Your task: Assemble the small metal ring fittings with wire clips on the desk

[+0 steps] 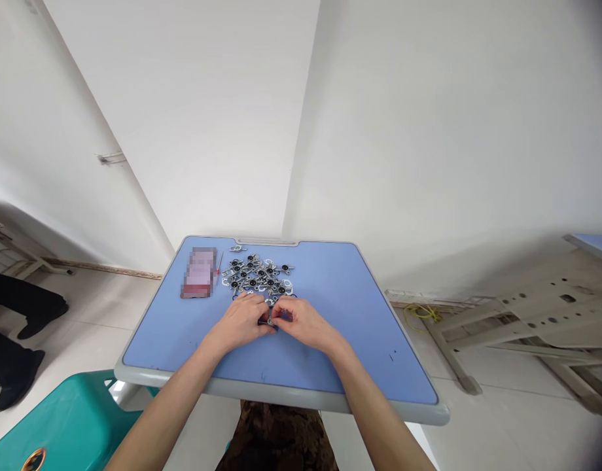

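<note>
On the blue desk (340, 307), the left hand (242, 322) and right hand (301, 322) meet fingertip to fingertip, pinched together on a small metal part (270, 321), just near of the pile of metal parts (258, 275).

White walls (404, 131) meet in a corner behind the blue counter (340, 288). Pale tiled floor (502, 418). Teal plastic stool (70, 425) lower left. Grey metal frame (536, 314) lying at right, yellow cable (421, 313) beside it. Even, soft light.
</note>
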`<state>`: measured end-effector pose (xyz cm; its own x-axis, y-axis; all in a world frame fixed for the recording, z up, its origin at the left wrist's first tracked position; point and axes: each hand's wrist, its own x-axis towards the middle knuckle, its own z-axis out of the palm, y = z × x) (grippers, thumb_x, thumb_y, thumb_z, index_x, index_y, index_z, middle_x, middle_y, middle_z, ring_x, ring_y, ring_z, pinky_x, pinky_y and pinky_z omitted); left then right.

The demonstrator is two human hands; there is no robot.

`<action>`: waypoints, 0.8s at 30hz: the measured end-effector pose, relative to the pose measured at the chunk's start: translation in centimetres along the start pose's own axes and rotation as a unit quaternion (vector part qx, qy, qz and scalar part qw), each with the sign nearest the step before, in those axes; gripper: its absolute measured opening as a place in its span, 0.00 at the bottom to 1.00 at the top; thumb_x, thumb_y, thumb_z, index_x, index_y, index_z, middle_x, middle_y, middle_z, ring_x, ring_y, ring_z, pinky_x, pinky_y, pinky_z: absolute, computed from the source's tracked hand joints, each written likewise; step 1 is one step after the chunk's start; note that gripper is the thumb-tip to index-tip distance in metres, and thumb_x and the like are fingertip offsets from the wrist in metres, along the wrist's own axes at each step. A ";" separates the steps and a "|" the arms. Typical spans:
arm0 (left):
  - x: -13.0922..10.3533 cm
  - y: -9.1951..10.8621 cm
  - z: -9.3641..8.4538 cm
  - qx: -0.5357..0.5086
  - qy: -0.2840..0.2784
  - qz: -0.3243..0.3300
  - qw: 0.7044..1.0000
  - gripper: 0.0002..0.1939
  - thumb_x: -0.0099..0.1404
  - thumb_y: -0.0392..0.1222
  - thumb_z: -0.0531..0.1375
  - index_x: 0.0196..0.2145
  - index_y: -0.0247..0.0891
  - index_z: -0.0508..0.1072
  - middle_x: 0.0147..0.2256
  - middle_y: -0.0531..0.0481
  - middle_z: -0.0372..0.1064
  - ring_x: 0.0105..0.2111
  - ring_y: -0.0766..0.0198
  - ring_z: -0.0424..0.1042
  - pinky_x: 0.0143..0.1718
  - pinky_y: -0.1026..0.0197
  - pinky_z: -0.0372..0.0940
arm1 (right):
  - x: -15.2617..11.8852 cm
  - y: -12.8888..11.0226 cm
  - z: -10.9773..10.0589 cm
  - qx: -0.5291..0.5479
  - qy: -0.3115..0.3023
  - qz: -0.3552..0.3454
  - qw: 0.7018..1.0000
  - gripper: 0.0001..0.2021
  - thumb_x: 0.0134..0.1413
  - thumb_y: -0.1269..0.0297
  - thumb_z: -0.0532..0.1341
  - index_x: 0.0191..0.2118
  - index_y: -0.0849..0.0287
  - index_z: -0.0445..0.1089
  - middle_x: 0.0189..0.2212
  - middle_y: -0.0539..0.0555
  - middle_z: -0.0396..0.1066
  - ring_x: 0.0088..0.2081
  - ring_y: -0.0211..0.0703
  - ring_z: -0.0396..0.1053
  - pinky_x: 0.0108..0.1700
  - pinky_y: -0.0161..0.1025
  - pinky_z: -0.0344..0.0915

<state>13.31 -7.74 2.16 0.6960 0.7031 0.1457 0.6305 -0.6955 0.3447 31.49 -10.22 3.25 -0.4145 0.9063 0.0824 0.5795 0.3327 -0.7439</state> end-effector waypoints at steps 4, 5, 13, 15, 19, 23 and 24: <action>0.0 0.0 -0.1 -0.003 0.000 -0.007 1.000 0.10 0.57 0.45 0.62 0.26 0.38 0.66 0.30 0.51 0.66 0.33 0.59 0.66 0.39 0.57 0.57 | 0.0 0.0 0.3 -0.003 0.007 -0.004 1.000 0.06 0.47 0.76 0.57 0.27 0.57 0.68 0.29 0.51 0.69 0.31 0.40 0.63 0.33 0.36 0.58; 0.0 0.1 -0.1 -0.005 -0.001 -0.008 1.000 0.10 0.58 0.45 0.62 0.26 0.38 0.66 0.29 0.51 0.66 0.33 0.59 0.66 0.39 0.57 0.57 | 0.0 0.0 0.3 0.000 0.007 -0.002 1.000 0.06 0.47 0.76 0.57 0.27 0.57 0.68 0.29 0.51 0.69 0.32 0.40 0.63 0.33 0.36 0.58; -0.2 0.1 -0.7 -0.011 -0.005 -0.017 1.000 0.08 0.57 0.44 0.62 0.29 0.38 0.67 0.31 0.51 0.66 0.34 0.59 0.66 0.39 0.57 0.57 | -0.2 -0.1 -0.5 0.045 0.025 0.044 0.998 0.05 0.51 0.62 0.59 0.33 0.57 0.68 0.29 0.49 0.69 0.27 0.37 0.61 0.30 0.34 0.57; -0.2 0.2 -0.9 -0.033 0.002 -0.013 0.999 0.10 0.55 0.45 0.63 0.31 0.38 0.67 0.31 0.51 0.67 0.35 0.59 0.66 0.39 0.58 0.57 | -0.1 0.3 -0.8 0.060 0.072 0.057 0.994 0.08 0.54 0.59 0.56 0.33 0.57 0.68 0.28 0.49 0.68 0.25 0.36 0.59 0.29 0.34 0.56; -0.4 0.2 -1.7 -0.096 0.017 -0.002 0.995 0.10 0.56 0.44 0.63 0.34 0.39 0.68 0.32 0.52 0.66 0.35 0.61 0.66 0.40 0.58 0.58 | 0.3 1.3 -1.1 0.069 0.153 0.086 0.982 0.09 0.53 0.60 0.56 0.30 0.58 0.68 0.25 0.49 0.67 0.24 0.36 0.58 0.29 0.35 0.57; -0.3 -0.8 -2.5 -0.171 0.111 -0.044 0.978 0.04 0.62 0.37 0.55 0.33 0.39 0.69 0.31 0.51 0.66 0.33 0.64 0.66 0.37 0.61 0.60 | 0.4 1.9 -1.2 0.051 0.167 0.110 0.978 0.08 0.50 0.61 0.56 0.30 0.58 0.70 0.25 0.50 0.68 0.26 0.39 0.61 0.31 0.36 0.59; -0.3 -1.1 -2.6 -0.173 0.149 -0.065 0.971 0.05 0.62 0.35 0.53 0.33 0.39 0.69 0.32 0.51 0.66 0.33 0.64 0.65 0.36 0.62 0.60 | 0.4 2.0 -1.2 0.042 0.162 0.111 0.980 0.08 0.50 0.61 0.56 0.30 0.58 0.70 0.25 0.50 0.69 0.26 0.39 0.61 0.31 0.37 0.59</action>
<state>11.51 -6.79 4.17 0.4554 0.8287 0.3252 0.5163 -0.5435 0.6618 33.35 -8.85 2.60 -0.0328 0.9937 0.1076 0.5654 0.1072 -0.8178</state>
